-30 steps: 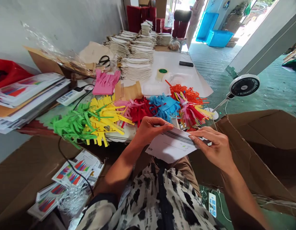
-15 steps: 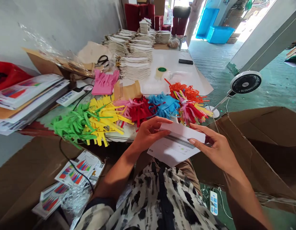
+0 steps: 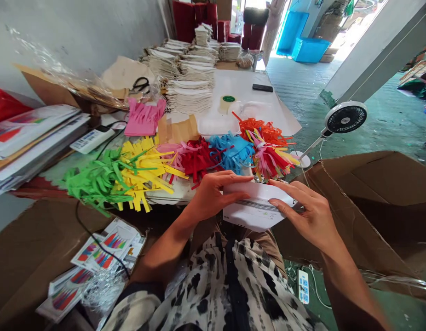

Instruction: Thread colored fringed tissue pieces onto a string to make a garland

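Both forearms [image 3: 173,246] angle inward, left hand [image 3: 211,197] and right hand [image 3: 311,214] pinching between thumbs [image 3: 235,197] and fingers [image 3: 235,178].

The card [image 3: 256,221] is showing smooth paper, and the fringes [image 3: 95,179] are looking matt, probably tissue paper, though fine texture is blurring. The box [image 3: 375,184] is showing dull cardboard; the wrapping [image 3: 49,64] is gleaming like crinkled plastic.

Both hands [image 3: 264,198] grip a white printed sheet [image 3: 256,216] near colourful fringed paper bundles [image 3: 233,149] on the table [image 3: 238,85].
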`<state>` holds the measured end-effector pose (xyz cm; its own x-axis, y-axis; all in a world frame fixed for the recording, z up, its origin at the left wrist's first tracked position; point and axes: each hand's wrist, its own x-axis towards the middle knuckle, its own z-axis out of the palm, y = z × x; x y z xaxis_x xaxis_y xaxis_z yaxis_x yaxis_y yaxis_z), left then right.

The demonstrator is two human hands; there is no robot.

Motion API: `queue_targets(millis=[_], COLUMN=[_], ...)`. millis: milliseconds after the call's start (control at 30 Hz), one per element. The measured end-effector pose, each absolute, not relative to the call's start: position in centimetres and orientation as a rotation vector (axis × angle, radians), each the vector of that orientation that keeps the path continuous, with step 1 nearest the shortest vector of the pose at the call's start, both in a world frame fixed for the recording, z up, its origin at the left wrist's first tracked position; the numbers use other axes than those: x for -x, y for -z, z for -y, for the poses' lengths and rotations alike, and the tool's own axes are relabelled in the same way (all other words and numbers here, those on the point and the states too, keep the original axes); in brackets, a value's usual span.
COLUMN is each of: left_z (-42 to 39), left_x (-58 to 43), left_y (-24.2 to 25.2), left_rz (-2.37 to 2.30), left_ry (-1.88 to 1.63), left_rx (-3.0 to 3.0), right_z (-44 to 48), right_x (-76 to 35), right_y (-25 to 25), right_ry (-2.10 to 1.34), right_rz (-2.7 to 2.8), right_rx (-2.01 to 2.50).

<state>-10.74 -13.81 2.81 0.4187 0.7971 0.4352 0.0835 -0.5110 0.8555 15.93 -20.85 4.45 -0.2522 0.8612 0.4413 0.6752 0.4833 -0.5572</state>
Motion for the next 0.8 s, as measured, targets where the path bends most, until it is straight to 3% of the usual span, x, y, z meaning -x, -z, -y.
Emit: queue_targets(millis=[433,600,700,800], left_z=[13.8,13.2,12.8,13.7], left_x=[11.5,11.6,11.4,10.6], left_y=[-3.8,-3.7,-3.9,-4.5], left_rz=[-0.713,-0.776,-0.874,-1.088], left_ry=[-1.070,-1.085,-1.209,-1.423], left_rx=[-1.895,-1.887,-1.841,-1.949], right_z=[20.5,20.0,19.5,18.8], right_x=[-15.8,-15.4,-14.9,-13.7], right_y=[-5.4,-5.1,-4.4,-3.8], right_ry=[-0.396,-0.759,-1.032,-1.095], right_rz=[2.050,1.731,1.486,1.254], right_rx=[1.262,1.315,1.282,1.235])
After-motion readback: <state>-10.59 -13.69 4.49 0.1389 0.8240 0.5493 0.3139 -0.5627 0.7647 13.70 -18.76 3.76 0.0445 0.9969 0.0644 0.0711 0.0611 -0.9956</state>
